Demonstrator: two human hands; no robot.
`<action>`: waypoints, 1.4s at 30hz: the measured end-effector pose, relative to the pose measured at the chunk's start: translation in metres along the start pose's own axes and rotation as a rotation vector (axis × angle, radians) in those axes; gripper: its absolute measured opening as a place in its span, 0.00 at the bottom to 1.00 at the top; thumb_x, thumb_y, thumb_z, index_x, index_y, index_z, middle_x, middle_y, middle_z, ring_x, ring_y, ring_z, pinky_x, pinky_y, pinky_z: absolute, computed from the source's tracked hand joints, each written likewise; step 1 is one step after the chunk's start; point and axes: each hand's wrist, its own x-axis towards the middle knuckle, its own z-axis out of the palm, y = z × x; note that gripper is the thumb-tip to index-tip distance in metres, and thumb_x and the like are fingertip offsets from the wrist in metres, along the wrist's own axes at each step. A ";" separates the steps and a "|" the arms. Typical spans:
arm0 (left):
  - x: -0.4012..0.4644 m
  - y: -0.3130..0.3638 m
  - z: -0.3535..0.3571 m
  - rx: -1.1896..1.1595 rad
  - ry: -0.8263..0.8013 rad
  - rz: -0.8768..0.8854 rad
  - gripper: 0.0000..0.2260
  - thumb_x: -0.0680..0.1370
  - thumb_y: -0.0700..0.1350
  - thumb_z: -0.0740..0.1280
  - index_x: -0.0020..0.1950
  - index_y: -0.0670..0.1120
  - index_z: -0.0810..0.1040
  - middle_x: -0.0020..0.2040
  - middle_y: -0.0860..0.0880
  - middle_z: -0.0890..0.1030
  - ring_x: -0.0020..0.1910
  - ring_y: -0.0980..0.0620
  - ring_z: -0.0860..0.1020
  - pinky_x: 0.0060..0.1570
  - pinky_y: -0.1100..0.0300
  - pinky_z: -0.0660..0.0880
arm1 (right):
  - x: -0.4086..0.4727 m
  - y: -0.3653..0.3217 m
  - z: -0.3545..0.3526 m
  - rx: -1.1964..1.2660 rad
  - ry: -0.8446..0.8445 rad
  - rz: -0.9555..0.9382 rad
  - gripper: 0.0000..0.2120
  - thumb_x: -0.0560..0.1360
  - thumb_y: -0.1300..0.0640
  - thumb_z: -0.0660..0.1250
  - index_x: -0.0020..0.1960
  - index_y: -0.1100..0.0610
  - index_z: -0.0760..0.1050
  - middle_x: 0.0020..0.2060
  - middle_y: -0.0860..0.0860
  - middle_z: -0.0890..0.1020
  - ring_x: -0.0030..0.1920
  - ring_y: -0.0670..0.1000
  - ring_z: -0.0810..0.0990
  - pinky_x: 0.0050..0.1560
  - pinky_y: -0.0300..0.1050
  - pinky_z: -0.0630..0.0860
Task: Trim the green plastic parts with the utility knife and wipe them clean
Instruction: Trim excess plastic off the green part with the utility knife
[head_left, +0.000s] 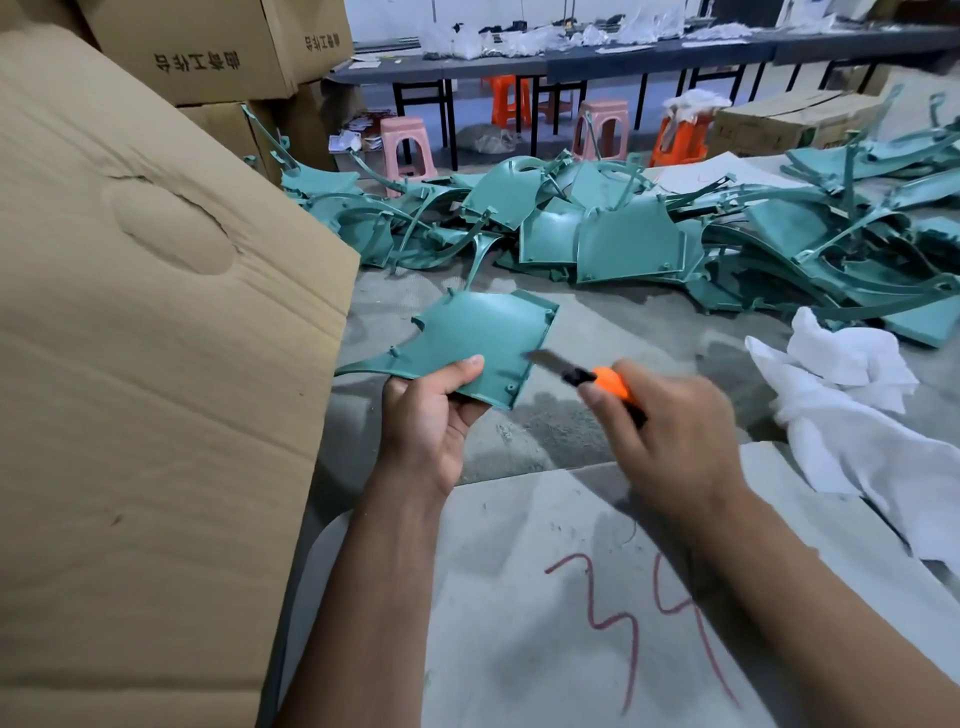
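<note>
My left hand (434, 415) grips a curved green plastic part (480, 332) by its near edge, thumb on top, holding it above the concrete floor. My right hand (670, 431) holds an orange and black utility knife (597, 376) with the blade out. The blade tip touches the part's right edge. A white cloth (852, 415) lies crumpled on the floor to the right of my right hand. A large heap of green plastic parts (623, 234) covers the floor beyond my hands.
A big cardboard box (156, 364) stands close on my left, with more boxes (208, 47) stacked behind. A grey sheet marked in red (571, 597) lies under my forearms. Pink (408, 148) and orange stools (511, 98) and long dark tables (649, 54) stand at the back.
</note>
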 end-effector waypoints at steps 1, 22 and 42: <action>0.001 -0.001 0.001 -0.009 0.002 0.003 0.14 0.75 0.28 0.68 0.59 0.36 0.80 0.51 0.41 0.85 0.44 0.45 0.85 0.35 0.57 0.81 | -0.002 -0.006 0.003 -0.013 -0.047 -0.033 0.24 0.83 0.37 0.55 0.37 0.54 0.68 0.24 0.47 0.70 0.25 0.53 0.70 0.27 0.49 0.65; -0.001 -0.003 0.000 -0.001 -0.033 -0.011 0.15 0.75 0.27 0.67 0.60 0.35 0.79 0.49 0.41 0.85 0.43 0.46 0.86 0.35 0.56 0.81 | -0.001 -0.008 0.008 -0.028 -0.140 -0.059 0.24 0.82 0.35 0.54 0.38 0.53 0.67 0.25 0.46 0.68 0.27 0.57 0.70 0.28 0.50 0.65; 0.001 -0.004 -0.005 -0.049 -0.088 -0.054 0.17 0.71 0.29 0.68 0.59 0.39 0.81 0.55 0.42 0.85 0.50 0.44 0.85 0.42 0.54 0.83 | 0.000 0.007 0.009 -0.012 -0.102 0.024 0.25 0.83 0.36 0.54 0.37 0.54 0.68 0.25 0.45 0.70 0.25 0.51 0.70 0.28 0.50 0.69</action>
